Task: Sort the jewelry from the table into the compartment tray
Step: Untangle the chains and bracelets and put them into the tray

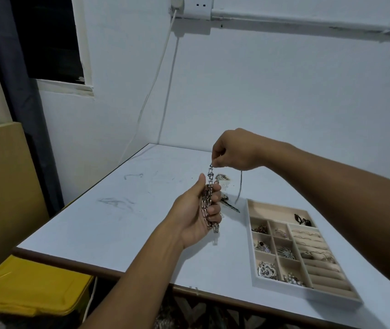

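We hold chunky silver chain over middle of worktop. Our left hand curls round bunched links, palm up. Our right hand pinches chain's top end just above. Compartment tray sits by front right edge, part filled with brooches and rings. Loose pieces lie beyond left hand, blurred.
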The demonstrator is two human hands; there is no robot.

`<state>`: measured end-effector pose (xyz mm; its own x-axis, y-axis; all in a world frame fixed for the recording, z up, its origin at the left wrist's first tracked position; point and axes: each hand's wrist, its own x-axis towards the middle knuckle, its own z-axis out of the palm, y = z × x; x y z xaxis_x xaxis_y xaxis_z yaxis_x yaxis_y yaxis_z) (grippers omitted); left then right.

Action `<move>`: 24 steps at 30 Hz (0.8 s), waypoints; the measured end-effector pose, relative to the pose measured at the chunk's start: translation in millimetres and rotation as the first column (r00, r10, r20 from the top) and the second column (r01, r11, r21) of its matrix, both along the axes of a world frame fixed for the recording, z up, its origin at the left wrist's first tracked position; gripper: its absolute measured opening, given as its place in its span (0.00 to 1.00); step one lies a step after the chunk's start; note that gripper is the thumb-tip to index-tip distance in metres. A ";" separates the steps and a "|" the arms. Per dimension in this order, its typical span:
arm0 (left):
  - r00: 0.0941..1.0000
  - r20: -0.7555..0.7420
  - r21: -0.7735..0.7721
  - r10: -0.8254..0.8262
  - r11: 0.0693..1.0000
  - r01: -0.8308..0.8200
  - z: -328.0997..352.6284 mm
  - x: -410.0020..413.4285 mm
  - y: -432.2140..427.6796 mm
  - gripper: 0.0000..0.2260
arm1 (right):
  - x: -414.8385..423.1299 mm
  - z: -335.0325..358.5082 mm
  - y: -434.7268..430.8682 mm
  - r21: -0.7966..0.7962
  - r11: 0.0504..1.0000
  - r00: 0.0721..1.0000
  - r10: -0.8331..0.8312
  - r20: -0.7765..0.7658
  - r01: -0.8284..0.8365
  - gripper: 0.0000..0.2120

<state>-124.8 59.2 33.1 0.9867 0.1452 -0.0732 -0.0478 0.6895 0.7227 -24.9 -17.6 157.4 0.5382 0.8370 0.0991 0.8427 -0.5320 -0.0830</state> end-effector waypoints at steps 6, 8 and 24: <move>0.997 -0.016 0.185 0.079 0.980 -0.075 -2.7 -0.7 -0.1 0.10 | 2.6 -8.4 2.9 0.043 0.999 1.000 -0.012 0.013 0.012 0.11; 0.994 -0.013 0.181 0.112 0.978 -0.108 -2.7 -1.8 0.1 0.11 | 3.4 -12.0 2.8 0.066 0.997 0.999 -0.032 0.023 0.030 0.16; 0.898 0.028 -0.385 0.439 0.834 -0.396 10.1 6.4 29.8 0.16 | -21.9 -45.7 -26.9 0.228 0.974 0.970 0.062 -0.234 -0.007 0.08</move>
<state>-118.4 89.0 43.1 0.8428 0.5297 -0.0956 -0.4548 0.7958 0.3999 -46.8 -44.5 111.7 0.5402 0.8265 0.1585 0.8015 -0.4478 -0.3965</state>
